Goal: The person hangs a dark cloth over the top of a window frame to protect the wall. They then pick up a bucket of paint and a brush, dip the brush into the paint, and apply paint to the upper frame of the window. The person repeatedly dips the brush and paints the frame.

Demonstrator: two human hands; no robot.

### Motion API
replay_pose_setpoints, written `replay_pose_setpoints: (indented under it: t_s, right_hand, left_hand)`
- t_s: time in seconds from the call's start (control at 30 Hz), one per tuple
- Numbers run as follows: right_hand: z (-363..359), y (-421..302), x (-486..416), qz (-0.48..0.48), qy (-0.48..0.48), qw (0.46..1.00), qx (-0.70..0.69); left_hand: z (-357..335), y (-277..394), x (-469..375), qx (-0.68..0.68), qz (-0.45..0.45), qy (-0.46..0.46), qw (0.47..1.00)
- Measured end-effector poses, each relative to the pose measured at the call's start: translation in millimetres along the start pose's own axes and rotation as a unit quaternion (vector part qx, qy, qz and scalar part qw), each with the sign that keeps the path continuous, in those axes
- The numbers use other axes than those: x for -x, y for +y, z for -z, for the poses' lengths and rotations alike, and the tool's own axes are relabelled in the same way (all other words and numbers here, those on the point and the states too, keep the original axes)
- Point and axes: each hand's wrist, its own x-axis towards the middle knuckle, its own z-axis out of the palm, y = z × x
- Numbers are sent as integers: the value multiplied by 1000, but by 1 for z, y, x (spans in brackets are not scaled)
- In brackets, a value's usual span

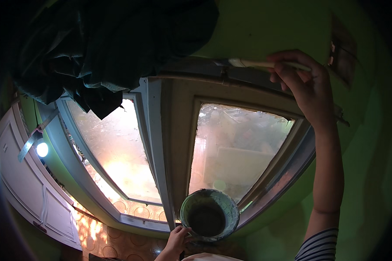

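Observation:
High at the upper right, my right hand [308, 84] holds a paintbrush [261, 64] by its pale handle. The brush lies nearly level, pointing left, and its dark bristles are at the top rail of the window frame [209, 67]; whether they touch it is too dim to tell. Below, my left hand [176, 243] grips the rim of a paint-smeared bucket [228, 212] with dark contents. The bucket is held in front of the lower part of a brown-framed window sash [178, 130] with a cloudy glass pane [235, 146].
A dark cloth or sheet [117, 42] hangs bunched at upper left. Beside it are a grey-blue window frame [155, 130], a metal strip [36, 138] and a lit bulb [42, 149]. A white door [29, 173] stands far left, above patterned floor tiles [130, 243]. Green wall [362, 156] runs right.

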Motion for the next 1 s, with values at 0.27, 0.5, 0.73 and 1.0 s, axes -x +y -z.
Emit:
replay_pose_setpoints:
  t_s: [0.27,0.5,0.73,1.0]
  right_hand:
    - [12,-4,12,-42,0,998,36]
    - [5,-9,10,-11,10,1000,-7]
    - [-9,-4,6,20,-16,1000,1]
    - [9,-5,17,-6,18,999,39]
  left_hand:
    - [4,-1,-3,11,-14,2,1000]
    - [-4,10,4,7,-7,7,1000]
    - [0,9,4,7,3,9,1000]
    - [0,9,2,17,-16,2,1000]
